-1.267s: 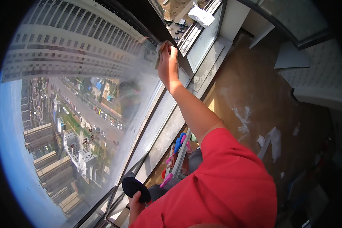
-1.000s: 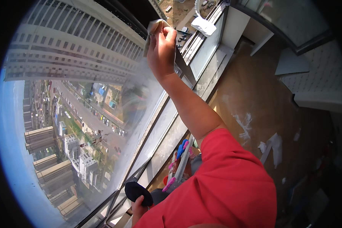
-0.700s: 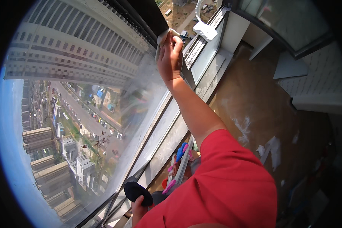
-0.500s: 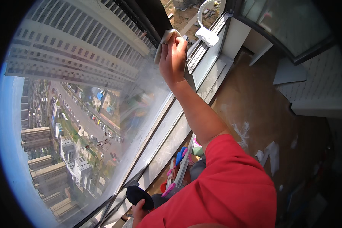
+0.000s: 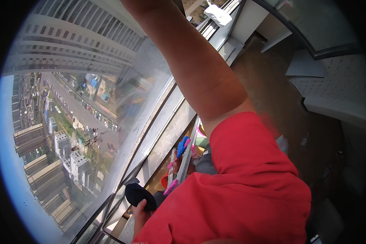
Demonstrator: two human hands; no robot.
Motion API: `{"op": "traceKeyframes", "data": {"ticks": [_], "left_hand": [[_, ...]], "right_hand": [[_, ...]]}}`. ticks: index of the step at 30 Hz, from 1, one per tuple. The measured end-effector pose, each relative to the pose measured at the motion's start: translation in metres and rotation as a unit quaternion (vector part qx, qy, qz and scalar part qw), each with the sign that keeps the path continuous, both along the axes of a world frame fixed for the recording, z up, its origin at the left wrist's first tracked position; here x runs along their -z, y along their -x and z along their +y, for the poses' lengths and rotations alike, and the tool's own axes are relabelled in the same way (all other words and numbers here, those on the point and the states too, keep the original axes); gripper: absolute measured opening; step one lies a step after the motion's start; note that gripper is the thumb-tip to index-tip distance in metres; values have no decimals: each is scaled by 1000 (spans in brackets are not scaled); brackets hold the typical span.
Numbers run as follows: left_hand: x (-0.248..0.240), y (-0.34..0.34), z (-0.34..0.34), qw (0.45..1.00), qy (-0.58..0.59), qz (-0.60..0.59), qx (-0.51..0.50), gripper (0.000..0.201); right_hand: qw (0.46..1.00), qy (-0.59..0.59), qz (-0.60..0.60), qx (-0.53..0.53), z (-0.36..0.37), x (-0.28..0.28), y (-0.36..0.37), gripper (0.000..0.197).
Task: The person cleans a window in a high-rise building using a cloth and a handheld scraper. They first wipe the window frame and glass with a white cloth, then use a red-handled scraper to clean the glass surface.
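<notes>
At lower left, black disc [image 5: 135, 194] — near edge tight in left fingers [image 5: 142, 204] — right fingers unseen

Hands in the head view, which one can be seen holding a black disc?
The left hand, low in the picture, thumb against the black disc. The right hand is out of frame; only the right arm shows, leaving at the top.

Tower blocks [image 5: 51, 179] beside a road [image 5: 75, 105]; white scrap [image 5: 282, 144], perhaps paper, on floor [image 5: 264, 81].
</notes>
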State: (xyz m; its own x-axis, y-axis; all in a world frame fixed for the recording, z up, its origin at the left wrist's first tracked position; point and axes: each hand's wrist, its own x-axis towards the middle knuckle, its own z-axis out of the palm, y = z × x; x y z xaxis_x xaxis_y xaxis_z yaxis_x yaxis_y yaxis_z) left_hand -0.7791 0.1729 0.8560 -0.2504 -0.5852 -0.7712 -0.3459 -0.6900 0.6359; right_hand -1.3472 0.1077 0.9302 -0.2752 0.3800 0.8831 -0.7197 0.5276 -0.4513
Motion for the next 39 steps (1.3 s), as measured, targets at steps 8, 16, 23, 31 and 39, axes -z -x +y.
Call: {"op": "traceKeyframes", "data": {"ticks": [8,16,23,31,39], "left_hand": [[47,-77,-3,996,-51,-74,-20,41],[57,-47,13,994,-62,-58,-62,44],[38,-28,20,997,-6,47,-60,45],[10,30,2,975,26,221,8,55],[-40,59,-12,948,71,296,87,56]], "right_hand": [[950,-25,-302,-78,8,360,-46,69],[920,-75,-369,-111,15,452,-42,74],[669,-95,-712,-192,64,435,-90,50],[423,-197,-611,-639,119,231,-356,58],[54,-68,-676,-731,118,97,-342,38]]}}
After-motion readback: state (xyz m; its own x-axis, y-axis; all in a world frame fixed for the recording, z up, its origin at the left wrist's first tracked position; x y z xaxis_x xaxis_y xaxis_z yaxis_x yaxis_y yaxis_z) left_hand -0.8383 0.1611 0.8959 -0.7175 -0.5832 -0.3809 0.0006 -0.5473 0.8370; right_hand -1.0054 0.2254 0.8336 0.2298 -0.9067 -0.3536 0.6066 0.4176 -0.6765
